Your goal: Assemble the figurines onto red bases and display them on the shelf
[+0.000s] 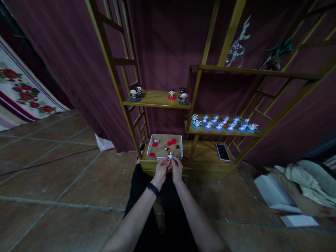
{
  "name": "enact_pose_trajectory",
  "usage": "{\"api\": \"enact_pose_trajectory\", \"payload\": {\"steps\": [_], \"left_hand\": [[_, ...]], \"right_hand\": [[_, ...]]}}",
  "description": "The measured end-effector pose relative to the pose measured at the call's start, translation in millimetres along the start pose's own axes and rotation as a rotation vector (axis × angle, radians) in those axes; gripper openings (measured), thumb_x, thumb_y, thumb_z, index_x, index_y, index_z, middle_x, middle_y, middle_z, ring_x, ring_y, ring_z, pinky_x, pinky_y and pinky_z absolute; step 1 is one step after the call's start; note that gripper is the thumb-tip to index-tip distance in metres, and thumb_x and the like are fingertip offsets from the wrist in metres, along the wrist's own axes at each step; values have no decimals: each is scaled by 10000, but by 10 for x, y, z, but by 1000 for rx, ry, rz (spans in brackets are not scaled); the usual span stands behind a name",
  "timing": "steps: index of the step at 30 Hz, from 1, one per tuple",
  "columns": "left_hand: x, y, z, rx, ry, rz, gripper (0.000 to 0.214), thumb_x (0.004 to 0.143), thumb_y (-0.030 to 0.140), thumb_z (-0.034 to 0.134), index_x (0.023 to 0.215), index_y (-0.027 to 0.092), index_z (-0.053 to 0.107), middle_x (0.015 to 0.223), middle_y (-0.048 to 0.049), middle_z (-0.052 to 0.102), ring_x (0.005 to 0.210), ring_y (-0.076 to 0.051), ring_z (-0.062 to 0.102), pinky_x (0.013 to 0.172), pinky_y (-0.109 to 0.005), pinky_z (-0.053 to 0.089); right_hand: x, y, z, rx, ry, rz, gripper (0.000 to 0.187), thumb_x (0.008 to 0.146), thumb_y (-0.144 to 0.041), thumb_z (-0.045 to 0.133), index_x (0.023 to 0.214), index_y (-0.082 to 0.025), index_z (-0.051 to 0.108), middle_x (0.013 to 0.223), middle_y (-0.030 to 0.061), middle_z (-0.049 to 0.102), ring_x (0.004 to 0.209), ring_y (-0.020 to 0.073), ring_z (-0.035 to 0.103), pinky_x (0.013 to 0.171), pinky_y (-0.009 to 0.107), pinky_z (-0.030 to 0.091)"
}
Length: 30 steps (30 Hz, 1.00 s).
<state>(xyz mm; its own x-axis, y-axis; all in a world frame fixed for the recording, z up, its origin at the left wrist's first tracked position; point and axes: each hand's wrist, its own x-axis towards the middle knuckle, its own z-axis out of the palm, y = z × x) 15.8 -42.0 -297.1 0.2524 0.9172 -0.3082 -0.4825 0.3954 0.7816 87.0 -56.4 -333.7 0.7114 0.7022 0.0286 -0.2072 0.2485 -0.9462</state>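
Between my two hands is a small figurine with dark hair, a pale body and a red base. My left hand is closed on its lower left side, and my right hand pinches it from the right. Just beyond my fingers lies a shallow white-edged box with a brown inside. In it are several red round discs, a dark-haired figurine part, a small dark piece and a black-and-white piece.
A wooden display shelf stands ahead, holding several black-haired figurines. Rows of blue-and-white figurines fill a shelf at right. A phone lies below them. Higher up stands a clear deer ornament. White boxes lie on the floor at right.
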Motion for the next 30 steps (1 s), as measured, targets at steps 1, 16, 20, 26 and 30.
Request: {"api": "enact_pose_trajectory", "payload": {"steps": [1,16,20,26,30], "left_hand": [[-4,-43,36,-7,1,-11,238,669,27,635,883,129,612,693,-29,649,610,-119,625,636,-257,515],[17,-437,298,8,-51,17,274,583,108,712,851,123,657,734,-38,675,670,-117,604,693,-245,449],[10,-435,300,21,-90,15,278,577,149,733,845,129,661,734,-36,673,670,-122,602,698,-254,450],[0,-432,280,-7,-100,30,279,583,188,739,845,128,663,729,-38,671,677,-127,605,712,-265,456],[-4,-429,278,-26,-86,20,291,573,196,745,845,131,665,770,-48,679,698,-135,611,722,-274,461]], "right_hand": [[1,-11,-37,11,14,2,276,689,-312,580,905,-158,654,928,66,685,857,195,607,797,323,461],[34,91,-393,-57,231,-15,324,718,-346,533,968,-167,634,979,79,672,916,205,596,846,345,440],[67,95,-431,-87,220,-21,321,715,-336,525,962,-161,630,983,82,663,907,204,592,840,343,439],[95,89,-443,-163,159,-47,310,727,-321,497,967,-176,628,978,63,664,905,190,581,835,321,428],[99,93,-440,-155,144,-29,304,723,-334,515,963,-181,625,990,59,656,911,186,574,842,314,420]]}}
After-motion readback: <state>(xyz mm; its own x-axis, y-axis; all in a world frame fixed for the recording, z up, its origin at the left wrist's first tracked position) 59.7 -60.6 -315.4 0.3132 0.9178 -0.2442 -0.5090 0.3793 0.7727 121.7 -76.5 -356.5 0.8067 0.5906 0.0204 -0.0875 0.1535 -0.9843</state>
